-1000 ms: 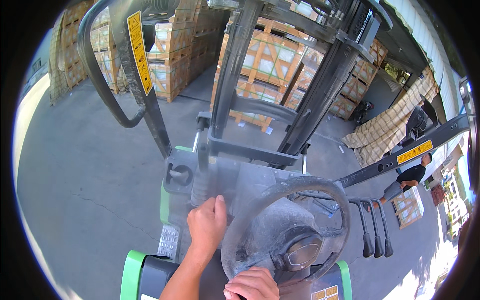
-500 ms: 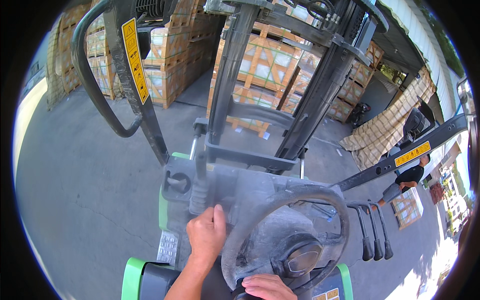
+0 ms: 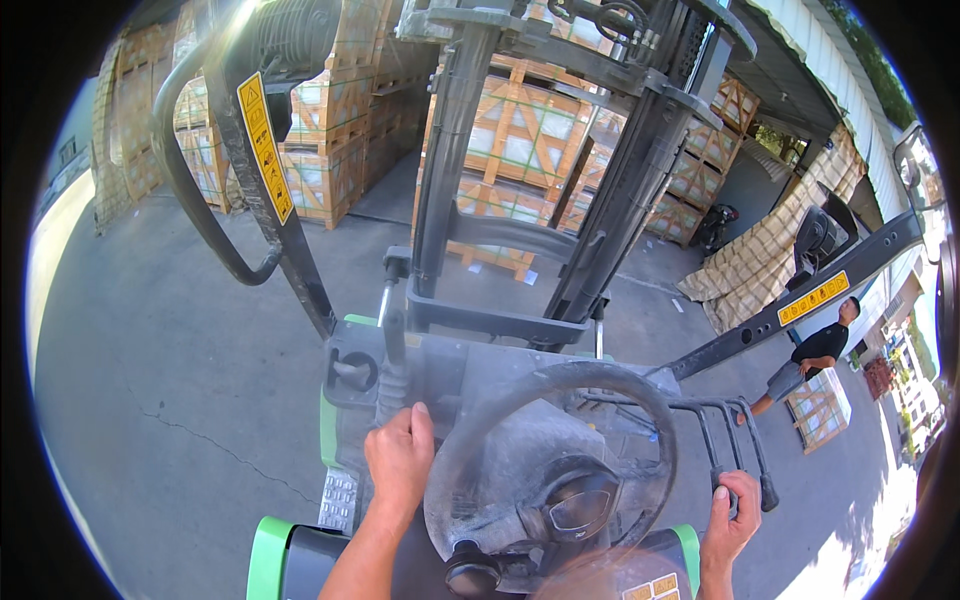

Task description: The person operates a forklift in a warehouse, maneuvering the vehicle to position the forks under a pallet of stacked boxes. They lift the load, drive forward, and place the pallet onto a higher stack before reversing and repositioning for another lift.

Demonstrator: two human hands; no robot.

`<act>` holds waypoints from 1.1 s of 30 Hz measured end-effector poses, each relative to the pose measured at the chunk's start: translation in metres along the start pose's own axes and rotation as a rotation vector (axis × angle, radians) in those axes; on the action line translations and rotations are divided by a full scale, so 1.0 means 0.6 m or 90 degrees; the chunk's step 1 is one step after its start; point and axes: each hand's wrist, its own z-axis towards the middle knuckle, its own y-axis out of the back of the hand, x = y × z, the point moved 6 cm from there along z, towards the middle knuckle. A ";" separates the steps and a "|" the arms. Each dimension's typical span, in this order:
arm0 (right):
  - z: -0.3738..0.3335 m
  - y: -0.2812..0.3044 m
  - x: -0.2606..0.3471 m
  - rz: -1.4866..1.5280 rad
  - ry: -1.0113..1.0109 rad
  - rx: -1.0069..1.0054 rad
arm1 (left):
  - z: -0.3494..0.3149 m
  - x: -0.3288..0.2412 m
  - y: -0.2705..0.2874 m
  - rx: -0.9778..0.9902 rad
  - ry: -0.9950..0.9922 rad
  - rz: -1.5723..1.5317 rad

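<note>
mast (image 3: 625, 200) top cut off; right hand (image 3: 733, 515) partly hides lever grips (image 3: 769, 494)

Wooden crates (image 3: 328, 180) on grey floor (image 3: 220, 350) (cracked)

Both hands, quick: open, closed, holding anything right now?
Left hand: closed in a fist; whether it grips anything cannot be told.
Right hand: closed on the control levers; exactly which, unclear.
</note>
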 end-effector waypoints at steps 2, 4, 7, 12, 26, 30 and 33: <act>0.002 -0.004 -0.019 -0.018 -0.002 0.005 | 0.001 -0.002 0.001 -0.001 0.001 0.007; 0.002 -0.007 -0.037 -0.024 -0.019 0.013 | 0.001 -0.003 0.001 0.010 0.018 0.004; 0.001 0.000 -0.050 -0.028 0.003 0.007 | 0.000 -0.007 0.004 0.015 0.034 0.016; 0.014 0.036 -0.087 -0.084 -0.044 -0.029 | -0.003 -0.015 0.006 0.012 0.034 0.041; 0.020 0.049 -0.236 -0.018 -0.375 0.179 | -0.004 -0.003 -0.007 -0.008 0.049 0.015; -0.030 0.058 -0.243 -0.134 -0.360 0.128 | -0.005 -0.008 -0.006 -0.022 0.033 0.013; -0.081 0.057 -0.252 -0.118 -0.374 0.099 | -0.005 -0.010 -0.006 -0.023 0.028 0.002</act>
